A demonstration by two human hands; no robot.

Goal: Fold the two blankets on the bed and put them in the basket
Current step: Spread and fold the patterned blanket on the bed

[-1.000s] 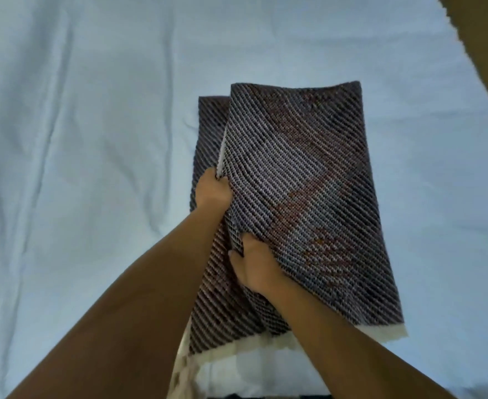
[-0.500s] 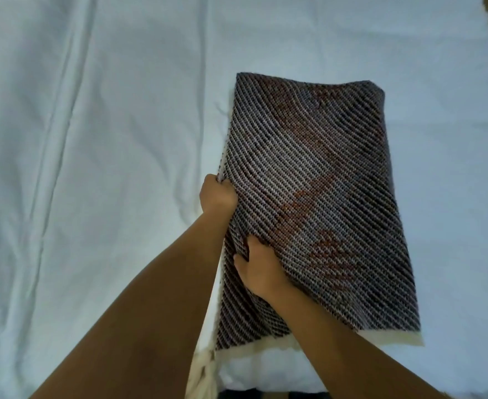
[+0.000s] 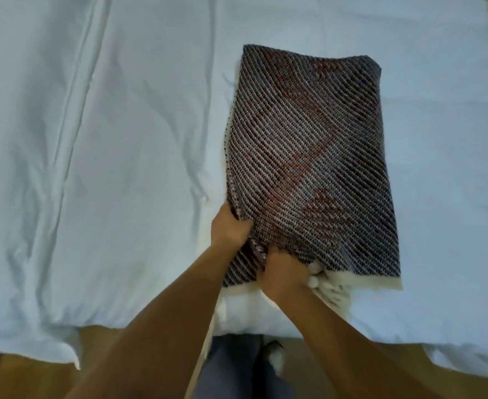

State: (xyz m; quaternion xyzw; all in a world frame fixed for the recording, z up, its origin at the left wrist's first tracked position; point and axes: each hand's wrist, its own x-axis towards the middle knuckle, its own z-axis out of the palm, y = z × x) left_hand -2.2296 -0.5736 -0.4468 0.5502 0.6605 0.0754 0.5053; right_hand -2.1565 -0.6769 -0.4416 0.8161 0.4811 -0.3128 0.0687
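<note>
Blanket (image 3: 309, 156) folded on bed (image 3: 121, 139), clutched by left grip (image 3: 229, 228) and right grip (image 3: 283, 272) (near edge); likely needs another fold.

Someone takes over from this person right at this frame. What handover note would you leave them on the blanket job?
Left hand: grips the dark blanket at its left edge, near end.
Right hand: grips its near edge, beside the cream fringe.
Blanket lies on the bed, folded into a layered rectangle.
Done: this blanket mostly folded.
Left: finish it, basket it, then the second blanket; neither basket nor second blanket is in view.
</note>
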